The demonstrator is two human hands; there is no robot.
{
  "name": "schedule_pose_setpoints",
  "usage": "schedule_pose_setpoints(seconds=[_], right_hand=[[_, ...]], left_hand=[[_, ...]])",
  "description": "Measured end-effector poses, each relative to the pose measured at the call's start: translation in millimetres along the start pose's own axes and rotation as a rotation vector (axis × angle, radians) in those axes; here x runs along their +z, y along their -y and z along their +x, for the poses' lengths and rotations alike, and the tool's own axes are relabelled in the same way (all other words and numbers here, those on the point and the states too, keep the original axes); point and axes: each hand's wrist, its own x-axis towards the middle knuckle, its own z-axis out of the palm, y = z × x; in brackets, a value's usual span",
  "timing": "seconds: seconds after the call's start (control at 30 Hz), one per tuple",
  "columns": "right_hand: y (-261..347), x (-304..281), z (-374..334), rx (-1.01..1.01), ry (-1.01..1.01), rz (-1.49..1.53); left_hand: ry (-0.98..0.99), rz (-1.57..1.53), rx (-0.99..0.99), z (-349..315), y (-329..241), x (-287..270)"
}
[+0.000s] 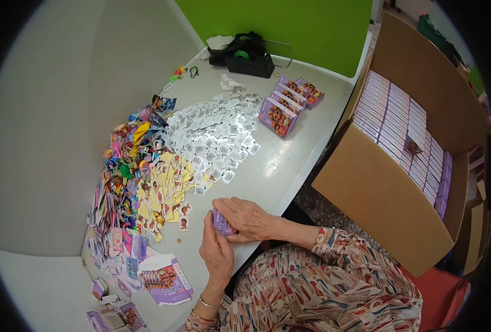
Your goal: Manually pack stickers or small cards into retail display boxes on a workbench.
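Between my two hands is a small purple printed box point(222, 222), held over the near edge of the table. My left hand point(216, 252) presses along its left side with the fingers pointing up. Across its top and right side lies my right hand point(251, 220), fingers bent round it, so most of the box is hidden. Just left of the hands lie small picture stickers point(184, 223) and a spread heap of yellow-backed cards point(165, 182). Beyond them is a broad pile of small white printed packets point(215, 130).
A row of filled purple boxes point(281, 116) stands at the back right. Mixed small toys point(126, 160) line the left wall. Flat purple cartons point(165, 279) lie front left. A black tape dispenser point(251, 63) sits at the back. A big cardboard box point(384, 191) packed with purple boxes stands right.
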Motion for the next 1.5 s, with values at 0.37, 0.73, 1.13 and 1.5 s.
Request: schedule_pose_setpoints(seconds=[0.37, 0.73, 1.13, 1.5], right_hand=[[-3, 6, -3, 0.063, -0.036, -0.011], [-5, 6, -5, 0.13, 0.005, 0.027], [-38, -75, 5, 0.36, -0.074, -0.537], [6, -11, 2, 0.074, 0.037, -0.314]], left_hand=[[-0.161, 0.126, 0.244, 7, 10, 19], [-0.028, -0.015, 0.066, 5, 8, 14], [-0.047, 0.063, 0.222, -25, 24, -7], [-0.131, 0.375, -0.242, -6, 149, -176]])
